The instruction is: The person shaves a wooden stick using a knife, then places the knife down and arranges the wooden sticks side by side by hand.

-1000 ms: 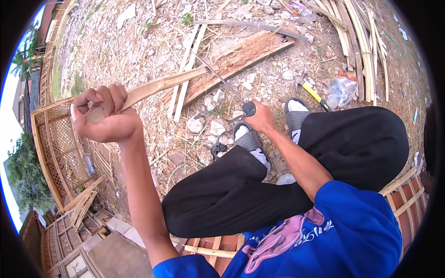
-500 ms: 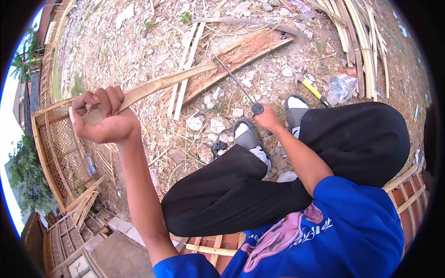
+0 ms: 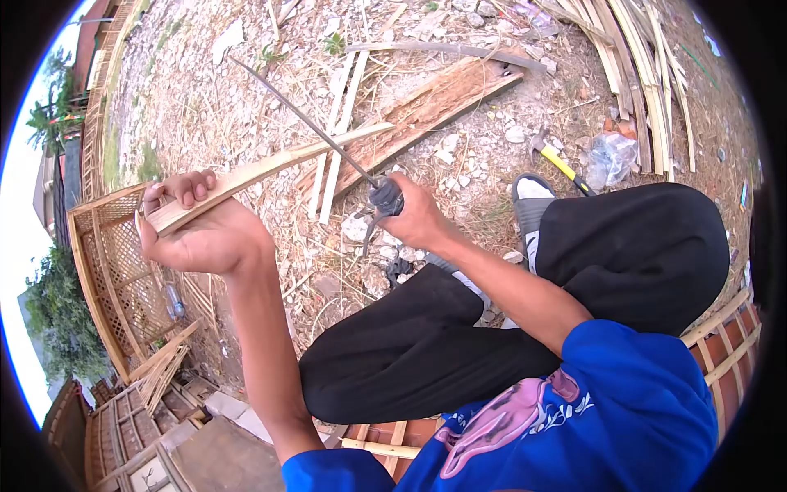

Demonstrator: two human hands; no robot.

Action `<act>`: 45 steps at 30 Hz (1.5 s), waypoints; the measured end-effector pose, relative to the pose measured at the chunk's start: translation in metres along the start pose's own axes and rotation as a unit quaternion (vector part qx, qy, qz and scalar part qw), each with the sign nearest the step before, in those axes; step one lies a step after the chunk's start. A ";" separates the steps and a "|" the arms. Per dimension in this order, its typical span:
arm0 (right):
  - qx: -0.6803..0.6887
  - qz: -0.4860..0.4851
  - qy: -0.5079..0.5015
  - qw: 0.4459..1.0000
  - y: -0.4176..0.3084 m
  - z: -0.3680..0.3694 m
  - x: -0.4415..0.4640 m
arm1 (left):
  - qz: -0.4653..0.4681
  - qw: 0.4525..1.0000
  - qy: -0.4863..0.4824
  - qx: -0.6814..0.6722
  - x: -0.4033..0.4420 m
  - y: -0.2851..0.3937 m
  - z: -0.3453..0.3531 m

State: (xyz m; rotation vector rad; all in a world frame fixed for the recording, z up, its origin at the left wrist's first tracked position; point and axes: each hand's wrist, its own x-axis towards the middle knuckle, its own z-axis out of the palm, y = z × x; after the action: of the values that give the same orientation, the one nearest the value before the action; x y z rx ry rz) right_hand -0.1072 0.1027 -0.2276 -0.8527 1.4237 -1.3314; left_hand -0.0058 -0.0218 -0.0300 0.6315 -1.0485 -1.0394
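My left hand (image 3: 205,225) is closed around the near end of a split bamboo strip (image 3: 266,166), which slants up to the right. The strip's far end reaches over a rough, weathered plank (image 3: 447,97) on the ground. In my right hand (image 3: 418,215) is a machete, gripped by its dark handle (image 3: 385,197), a dark strap or strip hanging below it. The long thin blade (image 3: 287,104) points up and left, crossing the bamboo strip in view; whether they touch I cannot tell. Two pale slats (image 3: 338,135) pass across the plank.
A yellow-and-black hammer (image 3: 561,166) lies beside a clear plastic bag (image 3: 612,160). Long bamboo strips (image 3: 648,90) are piled at the upper right. A woven lattice panel (image 3: 119,275) stands at left. Stones and straw cover the ground near my sandalled feet.
My right hand has risen and moved left with the machete, so its blade now crosses the bamboo strip's middle. The strip has tilted slightly in my left hand, its near end now showing.
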 end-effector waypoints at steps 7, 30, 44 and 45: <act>0.027 -0.082 -0.018 0.996 -0.049 0.005 -0.005 | -0.004 0.999 -0.040 -0.006 -0.020 0.007 0.010; 0.005 -0.099 -0.031 0.995 -0.070 -0.004 -0.008 | 0.006 0.995 -0.090 -0.051 -0.045 0.011 0.017; -0.026 -0.041 -0.018 0.999 -0.053 -0.014 0.002 | 0.032 0.995 -0.079 -0.042 -0.047 0.007 0.020; -0.032 -0.034 -0.019 0.999 -0.055 -0.016 0.003 | 0.035 0.995 -0.079 -0.044 -0.046 0.006 0.018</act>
State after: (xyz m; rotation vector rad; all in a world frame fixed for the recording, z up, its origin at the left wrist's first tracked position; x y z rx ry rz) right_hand -0.1304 0.0957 -0.1752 -0.9719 1.4256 -1.3183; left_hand -0.0261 0.0230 -0.0355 0.4435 -1.1473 -1.0809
